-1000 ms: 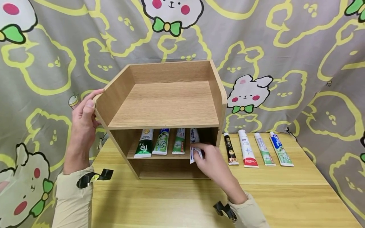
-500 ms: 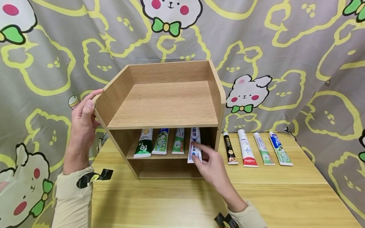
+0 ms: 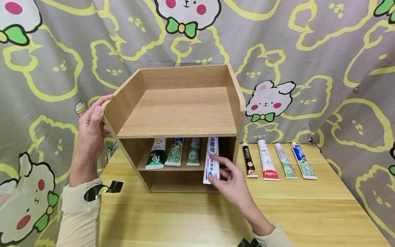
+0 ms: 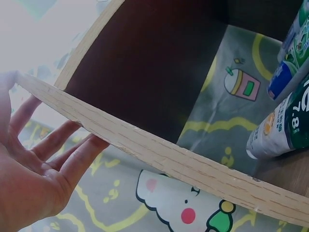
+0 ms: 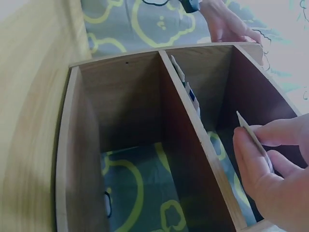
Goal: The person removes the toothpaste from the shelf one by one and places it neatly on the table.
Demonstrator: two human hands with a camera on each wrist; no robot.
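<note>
The right hand (image 3: 229, 178) has its grip pinched on the crimped tail of a white toothpaste tube (image 3: 211, 159); fingers lie across the tube's lower part and cover some of its print. In the right wrist view only the tube's thin edge (image 5: 253, 137) shows between thumb and fingers, the rest being cut off. The tube lies on the middle shelf of a wooden organiser (image 3: 179, 120), at the right end, its tail sticking out past the shelf's front edge while its cap end is lost in shadow under the top tray.

The left hand (image 3: 89, 133) has a relaxed, spread grip, thumb on the organiser's left wall edge and fingers behind it, out of sight from the head camera; the left wrist view shows them straight against the outer face (image 4: 63, 150).

Three more tubes (image 3: 174, 152) lie side by side on the same shelf, left of the held one, their caps hidden. Four tubes (image 3: 279, 161) lie in a row on the bench (image 3: 308, 212) just right of the organiser, well spaced. The compartment below the shelf and the top tray are open. Bare bench runs in front, with the bench's right edge near the curtain (image 3: 355, 68).
</note>
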